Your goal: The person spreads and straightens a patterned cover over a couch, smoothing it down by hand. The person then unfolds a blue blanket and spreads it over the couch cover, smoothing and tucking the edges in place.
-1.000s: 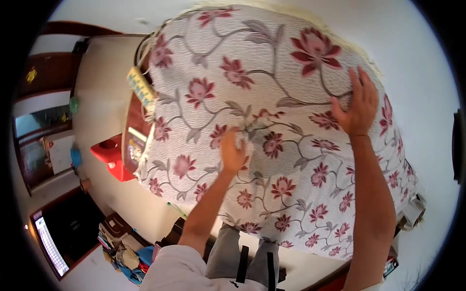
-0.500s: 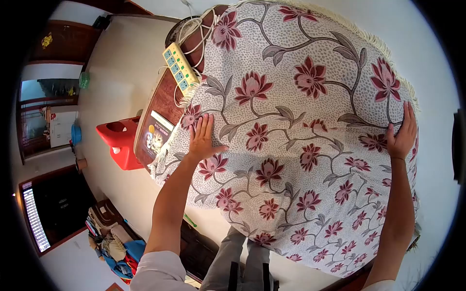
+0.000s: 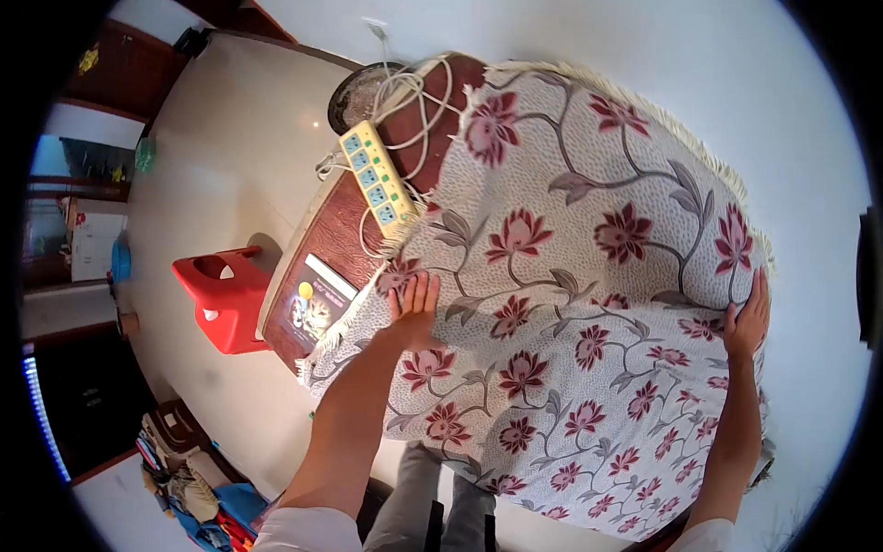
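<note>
A fringed cloth [image 3: 570, 239] with dark red flowers and grey leaves lies over a reddish-brown table and hangs down at the near side. Near its left fringe, my left hand [image 3: 414, 311] rests palm down on the fabric with fingers spread. My right hand [image 3: 748, 317] lies flat on the cloth at the far right edge, close to the wall, thumb apart from the fingers. Neither hand grips anything. Some folds run across the fabric between the hands.
On the bare table end [image 3: 340, 221] sit a yellow power strip [image 3: 375, 179] with coiled white cables and a book [image 3: 322, 299] with a kitten cover. A red plastic stool [image 3: 225, 299] stands left of it. Piled clothes [image 3: 198, 492] lie at lower left. A white wall [image 3: 809, 230] borders the right.
The camera view has shifted, so the table's far left end, power strip and book show more fully. Both hands stay flat on the cloth in about the same places.
</note>
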